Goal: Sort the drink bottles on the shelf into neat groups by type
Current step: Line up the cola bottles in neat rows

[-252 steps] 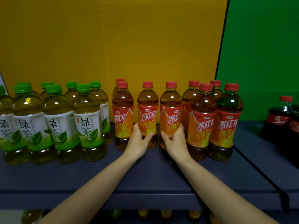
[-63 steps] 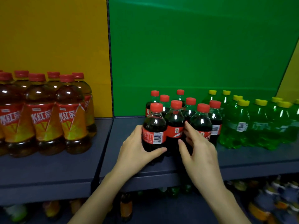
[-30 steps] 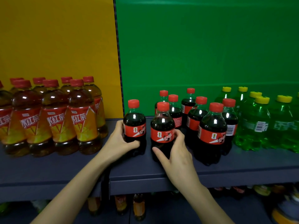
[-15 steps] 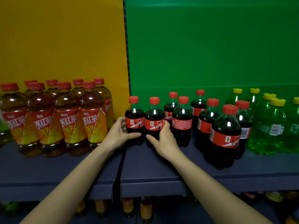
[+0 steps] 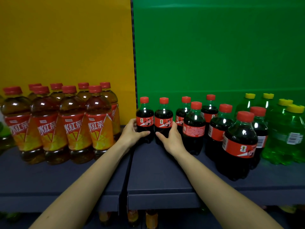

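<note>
Navy shelf, yellow panel, green panel; left grip wraps leftmost cola bottle, right grip wraps second cola bottle.

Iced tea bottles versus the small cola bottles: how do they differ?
The iced tea bottles are taller, with amber liquid; the cola bottles are shorter, with near-black liquid. Iced tea labels are tall, orange and red; cola labels are narrow red bands. No hand touches the iced tea bottles; the left hand and right hand each hold a cola bottle. Both kinds stand upright with red caps.
</note>
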The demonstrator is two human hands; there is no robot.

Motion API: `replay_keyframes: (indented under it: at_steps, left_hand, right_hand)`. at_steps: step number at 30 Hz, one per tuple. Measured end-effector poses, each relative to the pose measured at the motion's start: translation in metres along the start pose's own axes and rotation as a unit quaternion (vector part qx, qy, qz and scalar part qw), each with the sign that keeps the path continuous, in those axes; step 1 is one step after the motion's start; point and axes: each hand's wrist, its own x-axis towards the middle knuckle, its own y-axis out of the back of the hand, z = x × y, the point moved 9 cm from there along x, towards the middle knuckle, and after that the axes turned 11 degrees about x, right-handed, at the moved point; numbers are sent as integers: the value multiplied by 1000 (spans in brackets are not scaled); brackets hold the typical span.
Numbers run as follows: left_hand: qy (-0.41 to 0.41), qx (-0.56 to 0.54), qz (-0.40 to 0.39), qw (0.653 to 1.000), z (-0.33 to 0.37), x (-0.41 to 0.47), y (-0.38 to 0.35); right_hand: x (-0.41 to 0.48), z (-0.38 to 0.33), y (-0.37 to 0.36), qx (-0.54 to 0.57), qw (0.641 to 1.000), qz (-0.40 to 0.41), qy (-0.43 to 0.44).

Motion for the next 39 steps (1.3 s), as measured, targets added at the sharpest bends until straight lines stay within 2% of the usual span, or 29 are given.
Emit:
replay_keyframes:
  at_steps: [9, 16, 19, 25, 29, 31, 33, 39]
  left_hand:
    - [-29, 5, -29, 999, 11, 3, -22]
    - [-32, 5, -24, 999, 12, -1, -26]
    - [-44, 45, -18, 998, 16, -6, -24]
    - [-106, 152, 51, 981, 43, -36, -6]
    - [-218, 169, 141, 951, 73, -72, 6]
    - [-266, 148, 125, 944, 87, -89, -3]
    - [-292, 121, 73, 946, 97, -103, -22]
    - [-307, 60, -48, 949, 121, -134, -96]
  right_hand:
    - [9, 9, 22, -7, 1000, 23, 3]
    - [11, 11, 23, -4, 1000, 27, -1]
    - [10, 13, 23, -4, 1000, 21, -15]
    - [-3, 8, 27, 32, 998, 10, -47]
    - [-40, -11, 35, 80, 996, -25, -37]
    - [-66, -21, 49, 73, 996, -43, -8]
    - [-91, -28, 70, 62, 997, -49, 28]
    - [-145, -44, 146, 43, 994, -60, 78]
